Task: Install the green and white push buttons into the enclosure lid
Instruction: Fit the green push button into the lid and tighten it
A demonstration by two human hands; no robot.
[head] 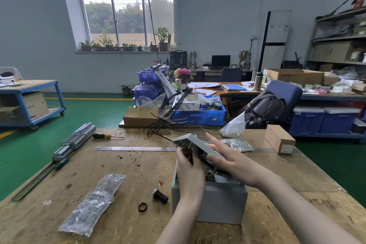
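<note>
Two bare forearms come up from the bottom edge, over the worn wooden workbench (111,166). On the left of the bench lies a long grey terminal rail (74,141) with a green-handled screwdriver (61,163) beside it, and further back a yellow-and-black screwdriver (102,135) and a long steel ruler (136,148). Nearer to the camera lies a clear plastic bag of small parts (93,202). To the right of it a small black ring nut (142,207) lies loose, and just beside that a black push button body (160,196) lies on its side; its cap colour cannot be told.

The left hand (188,168) is raised over the open grey metal enclosure box (210,202), the wrist straight, the fingers curled at the underside of the grey enclosure lid (200,145). They seem to pinch something dark under the lid, but what it is cannot be seen. The lid is tilted, its far end higher, and it stands above the box, between the two hands.

The right hand (231,159) lies flat on the upper face of the lid, the fingers stretched out and pointing to the left and away, the forearm crossing in from the lower right. So both hands are together on the lid, one under it and one over it.

Right of the hands lie a silver bag of screws (237,144) and a small brown cardboard box (279,139).
</note>
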